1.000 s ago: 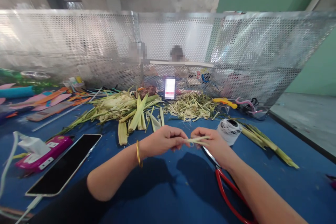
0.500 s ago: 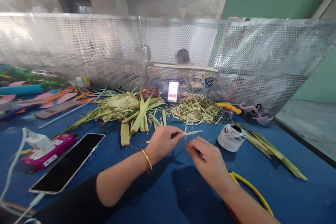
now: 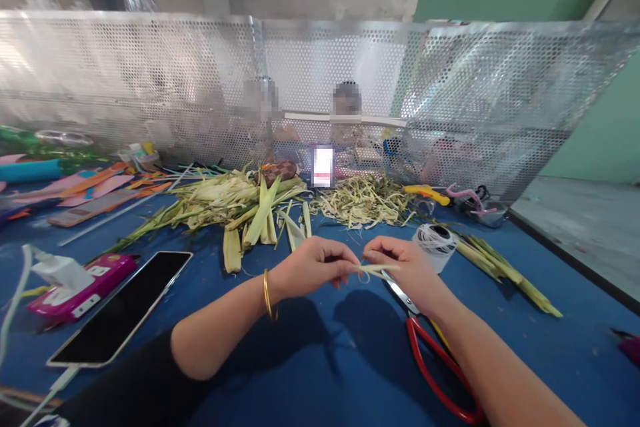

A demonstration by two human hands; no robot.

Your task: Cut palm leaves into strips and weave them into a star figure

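My left hand, closed in a pinch, holds a thin pale strip of plant husk that points right. A fine white thread makes a small loop around the strip near those fingertips. My right hand is closed too, thumb and finger pinching the thread just above the strip; the pinched bit is hardly visible. Below the right hand lie scissors with red and yellow handles, partly hidden by the forearm. Behind that hand stands a spool of white string.
Long green husks and a heap of shredded strips lie across the back. More stalks are at right. A phone and a magenta power strip sit at left. A perforated metal screen stands behind.
My right hand has risen beside the left fingertips, and the thread now loops at the strip. The view has shifted, showing more of the scissors.
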